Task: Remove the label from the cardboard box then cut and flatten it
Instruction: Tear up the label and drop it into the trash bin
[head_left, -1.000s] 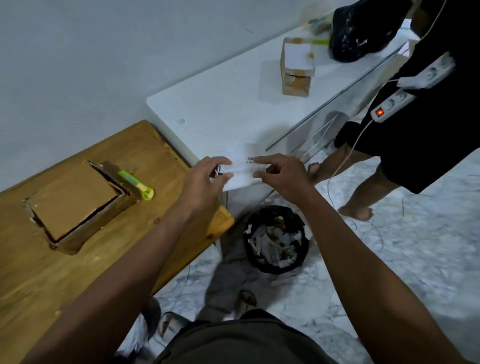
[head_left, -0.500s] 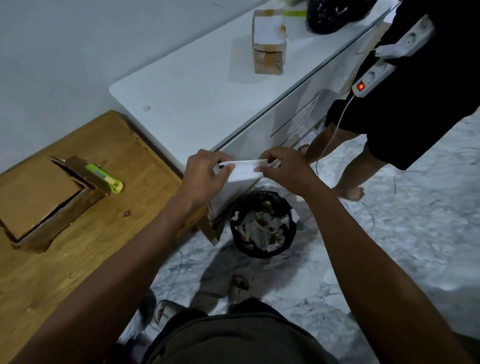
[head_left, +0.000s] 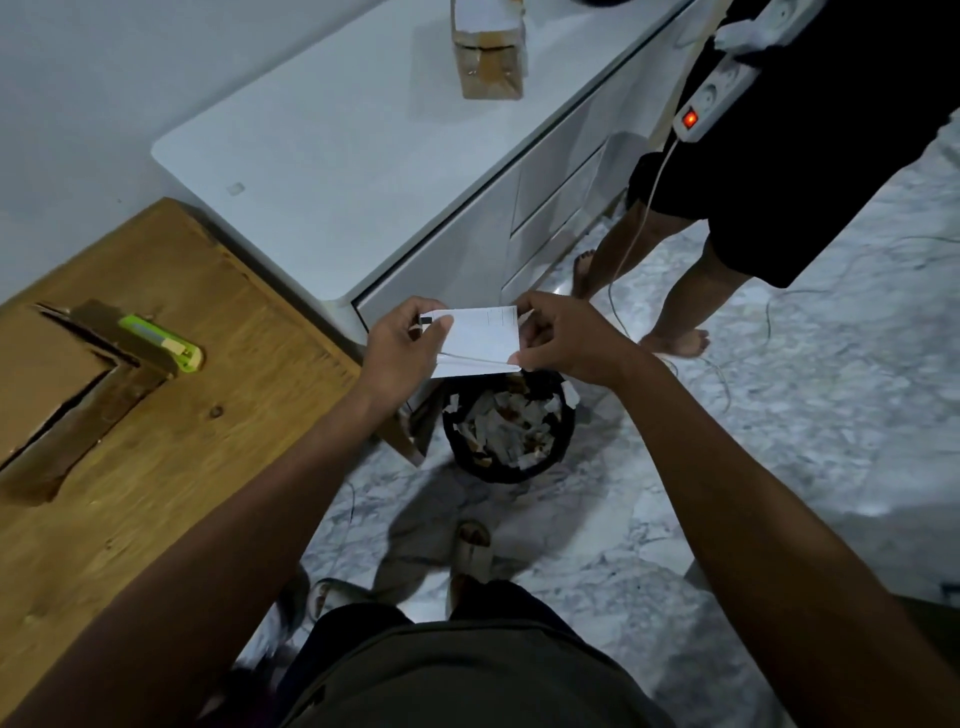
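A white paper label (head_left: 480, 340), folded over, is stretched between my hands just above a black waste bin (head_left: 511, 428). My left hand (head_left: 402, 353) pinches its left edge and my right hand (head_left: 563, 338) pinches its right edge. On the wooden table (head_left: 171, 467) at the left lies a brown cardboard box (head_left: 57, 384), its top bare, with a green utility knife (head_left: 161, 343) beside its far corner. Neither hand touches the box or the knife.
The bin holds several torn paper scraps. A white cabinet (head_left: 337, 156) behind it carries a second small cardboard box (head_left: 488, 52). Another person (head_left: 779, 156) stands barefoot at the right, holding a power strip (head_left: 717, 98) with a trailing cord. The floor is marble.
Both hands have carried the label down and toward me, from in front of the cabinet's top to over the bin. The label is now folded over.
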